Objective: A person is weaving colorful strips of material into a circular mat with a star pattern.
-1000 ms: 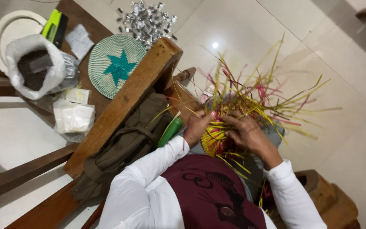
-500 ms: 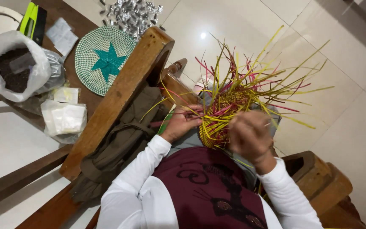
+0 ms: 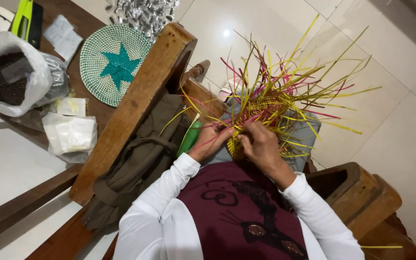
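At nine o'clock, white plastic bag (image 3: 10, 72) of dark grains; below it, flat white packets (image 3: 71, 134). At eleven, round green mat (image 3: 114, 65) with teal star. At centre, half-woven basket (image 3: 261, 113), yellow and pink strips fanning toward two o'clock. Left hand (image 3: 210, 142) curled, pinching strips; right hand (image 3: 261, 144) bent over rim, gripping strands.

Both hands, left hand (image 3: 211, 139) and right hand (image 3: 261, 144), grip a half-woven basket (image 3: 261, 108) of yellow and pink strips

Hands (image 3: 261, 144) hide woven piece's (image 3: 261, 108) base — fingertips unseen.
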